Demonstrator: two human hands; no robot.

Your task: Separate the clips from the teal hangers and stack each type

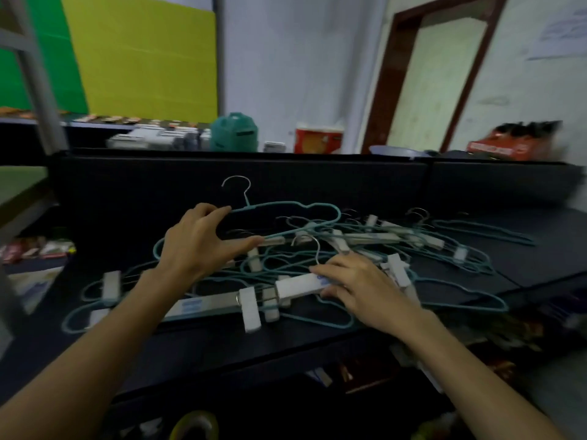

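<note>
Near the front edge of the dark tabletop [317, 344], the right hand [359, 289] pinches a white clip [298, 285] between thumb and curled fingers, amid a tangled pile of teal hangers [397, 249] spread across the middle. Just beyond, the left hand [197, 246] is spread wide, fingertips and thumb gripping the wire of one teal hanger [286, 206] raised above the pile. Behind the tabletop's far edge stand a teal container [233, 132] and a red box [317, 138].

Tangled pile of hangers [317, 258] with clips [249, 308] lies mid-counter [524, 249], spreading left to right. Left hand [197, 246] sits on the pile's left rear, right hand [359, 287] on its near right. Behind the counter, a shelf [158, 125] carries boxes [152, 139].
</note>
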